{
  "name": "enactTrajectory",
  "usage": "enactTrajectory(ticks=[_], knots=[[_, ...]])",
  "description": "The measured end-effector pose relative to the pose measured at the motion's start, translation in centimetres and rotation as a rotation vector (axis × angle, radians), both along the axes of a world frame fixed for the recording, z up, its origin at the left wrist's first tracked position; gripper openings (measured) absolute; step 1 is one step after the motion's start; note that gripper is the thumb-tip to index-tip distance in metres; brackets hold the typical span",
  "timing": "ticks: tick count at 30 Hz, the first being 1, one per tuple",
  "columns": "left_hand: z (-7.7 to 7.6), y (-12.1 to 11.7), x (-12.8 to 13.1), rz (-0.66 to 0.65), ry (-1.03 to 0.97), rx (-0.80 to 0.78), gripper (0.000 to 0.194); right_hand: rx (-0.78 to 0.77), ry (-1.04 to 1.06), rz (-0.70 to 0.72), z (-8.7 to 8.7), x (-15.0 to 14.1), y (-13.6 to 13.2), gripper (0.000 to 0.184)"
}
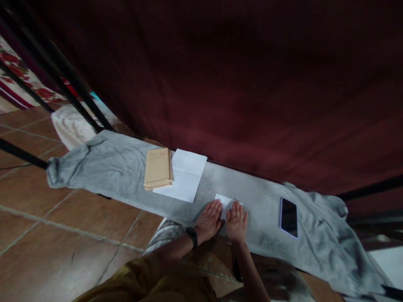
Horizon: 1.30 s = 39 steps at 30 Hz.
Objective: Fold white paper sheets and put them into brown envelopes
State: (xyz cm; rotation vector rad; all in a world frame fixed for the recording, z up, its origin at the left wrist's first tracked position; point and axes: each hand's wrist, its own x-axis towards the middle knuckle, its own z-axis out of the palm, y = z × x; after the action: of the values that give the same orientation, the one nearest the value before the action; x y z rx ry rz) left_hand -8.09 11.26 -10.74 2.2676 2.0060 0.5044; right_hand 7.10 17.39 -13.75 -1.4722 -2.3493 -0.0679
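1. You are resting two hands palm-down, side by side, on one small white paper [225, 202], which is lying near the front edge of the one cloth-covered desk [260, 209]
2. Your left hand [209, 217] is lying flat, its fingers stretching out close together over the paper's left part; it is gripping nothing, and one dark wristband [192, 238] is circling that wrist
3. Your right hand [236, 221] is lying just as flat over the paper's right part, fingers extending, likewise gripping nothing; a strip of the paper is showing between the hands
4. One larger white sheet [190, 176] is lying to the left of your hands, apart from the small paper
5. One stack of brown envelopes [157, 167] is covering that sheet's left side; you cannot be counting its layers surely from here
6. One phone [289, 217] is lying well to the right of your right hand, its dark screen facing up
7. One grey cloth [107, 163] is spreading beneath everything, wrinkling at both ends
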Motion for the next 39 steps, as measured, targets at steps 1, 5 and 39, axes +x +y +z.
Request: enactTrajectory(ticks=[1, 5, 39], knots=[[0.0, 0.0, 0.1, -0.003, 0.005, -0.007, 0.060, -0.008, -0.007, 0.039, 0.1, -0.4, -0.3, 0.055], [0.3, -0.2, -0.1, -0.027, 0.013, -0.018, 0.058, -0.003, -0.022, 0.164, 0.0, -0.6, -1.0, 0.052], [0.9, 5.1, -1.2, 0.067, -0.010, -0.028, 0.051, 0.081, 0.043, 0.025, 0.4, 1.1, -1.0, 0.055]])
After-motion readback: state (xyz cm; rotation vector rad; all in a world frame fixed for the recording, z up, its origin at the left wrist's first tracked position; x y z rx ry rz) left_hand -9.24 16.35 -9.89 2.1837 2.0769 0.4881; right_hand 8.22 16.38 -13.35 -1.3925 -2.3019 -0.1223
